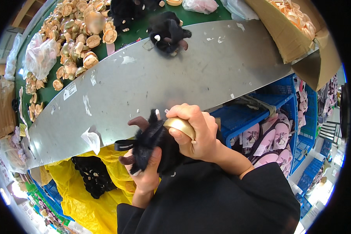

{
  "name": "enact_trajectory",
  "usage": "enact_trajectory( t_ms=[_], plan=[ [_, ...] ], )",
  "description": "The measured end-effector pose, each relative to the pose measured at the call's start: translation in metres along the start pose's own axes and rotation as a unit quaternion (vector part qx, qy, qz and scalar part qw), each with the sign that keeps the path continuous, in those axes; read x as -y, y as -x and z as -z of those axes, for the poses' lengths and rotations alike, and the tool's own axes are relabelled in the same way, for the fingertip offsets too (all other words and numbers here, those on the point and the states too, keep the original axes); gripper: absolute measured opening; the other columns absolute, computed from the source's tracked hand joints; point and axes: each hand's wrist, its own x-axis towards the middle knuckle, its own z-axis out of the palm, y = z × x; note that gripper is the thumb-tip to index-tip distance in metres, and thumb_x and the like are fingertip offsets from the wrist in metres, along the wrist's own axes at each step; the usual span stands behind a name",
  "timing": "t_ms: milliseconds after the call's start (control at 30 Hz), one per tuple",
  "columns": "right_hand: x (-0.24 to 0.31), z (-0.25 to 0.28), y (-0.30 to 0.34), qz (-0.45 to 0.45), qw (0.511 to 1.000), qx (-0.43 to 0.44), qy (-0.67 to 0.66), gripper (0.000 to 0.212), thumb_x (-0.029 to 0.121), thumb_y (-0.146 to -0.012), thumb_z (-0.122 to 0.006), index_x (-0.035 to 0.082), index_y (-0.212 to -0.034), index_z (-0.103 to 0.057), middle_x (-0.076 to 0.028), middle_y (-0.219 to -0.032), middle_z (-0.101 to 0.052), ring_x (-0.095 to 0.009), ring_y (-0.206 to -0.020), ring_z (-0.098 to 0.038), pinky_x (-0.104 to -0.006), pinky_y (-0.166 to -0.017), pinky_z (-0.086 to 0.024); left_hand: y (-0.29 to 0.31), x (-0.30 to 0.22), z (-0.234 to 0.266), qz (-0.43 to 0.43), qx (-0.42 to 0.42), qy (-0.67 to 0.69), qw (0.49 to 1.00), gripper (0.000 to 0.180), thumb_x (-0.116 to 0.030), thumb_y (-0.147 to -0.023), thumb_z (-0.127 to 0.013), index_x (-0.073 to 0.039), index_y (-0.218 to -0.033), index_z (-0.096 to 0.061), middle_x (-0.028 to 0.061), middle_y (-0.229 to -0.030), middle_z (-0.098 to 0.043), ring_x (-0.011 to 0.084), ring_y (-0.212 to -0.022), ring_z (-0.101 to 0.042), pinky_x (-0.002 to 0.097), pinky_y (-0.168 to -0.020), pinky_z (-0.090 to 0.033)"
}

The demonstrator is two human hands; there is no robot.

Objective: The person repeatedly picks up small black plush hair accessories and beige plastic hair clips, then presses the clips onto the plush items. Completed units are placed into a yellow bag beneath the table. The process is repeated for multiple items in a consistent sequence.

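While my left hand [146, 171] grips a black plush toy [154, 146], my right hand [197, 132] clamps a tan shell [179, 125] that could slip on the fur.

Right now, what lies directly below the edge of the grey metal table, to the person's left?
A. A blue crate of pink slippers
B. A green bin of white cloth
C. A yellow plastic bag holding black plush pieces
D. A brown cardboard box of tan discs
C: the yellow plastic bag with black plush pieces sits under the grey metal table edge, left of the left hand, which grips a black plush toy.
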Motion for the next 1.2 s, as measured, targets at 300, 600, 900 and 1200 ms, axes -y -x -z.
enact_trajectory(
  t_ms=[300,600,900,1200],
  plan=[
    [-0.003,-0.018,0.007,0.039,0.999,0.006,-0.035,0.058,0.045,-0.096,-0.067,-0.001,-0.125,-0.048,-0.019,-0.089,-0.061,-0.033,-0.068,-0.063,-0.0379,-0.061,-0.054,-0.001,0.014,0.016,0.001,0.009,-0.046,0.999,0.027,-0.004,-0.092,-0.07,0.004,-0.117,-0.065,0.0058,-0.112,-0.067,0.0146,-0.102,-0.061,0.0321,-0.094,-0.047],
    [-0.012,-0.003,0.006,0.012,0.996,0.088,0.008,0.057,0.048,-0.085,-0.078,0.001,-0.109,-0.058,-0.012,-0.08,-0.059,-0.025,-0.062,-0.06,-0.0327,-0.055,-0.049,-0.015,0.008,0.018,0.027,0.064,-0.008,0.998,0.022,-0.001,-0.095,-0.065,0.006,-0.116,-0.066,0.0057,-0.109,-0.069,0.0123,-0.1,-0.062,0.0275,-0.089,-0.048],
    [-0.002,0.003,0.0,-0.26,0.927,0.093,-0.255,0.046,0.038,-0.086,-0.081,0.004,-0.103,-0.057,0.001,-0.073,-0.056,-0.005,-0.061,-0.051,-0.0213,-0.056,-0.04,-0.022,-0.002,0.001,0.076,0.031,0.099,0.992,0.029,-0.012,-0.091,-0.075,0.007,-0.112,-0.068,0.0082,-0.104,-0.071,0.0148,-0.092,-0.066,0.0281,-0.087,-0.052],
    [0.002,0.006,-0.017,-0.351,0.815,0.123,-0.445,0.04,0.036,-0.092,-0.077,0.006,-0.105,-0.054,0.006,-0.08,-0.05,0.0,-0.071,-0.042,-0.0193,-0.06,-0.034,-0.011,0.015,0.016,0.188,0.104,0.269,0.939,0.054,-0.019,-0.081,-0.086,0.007,-0.122,-0.062,0.0134,-0.11,-0.071,0.0214,-0.1,-0.07,0.0343,-0.092,-0.055]
  ],
)
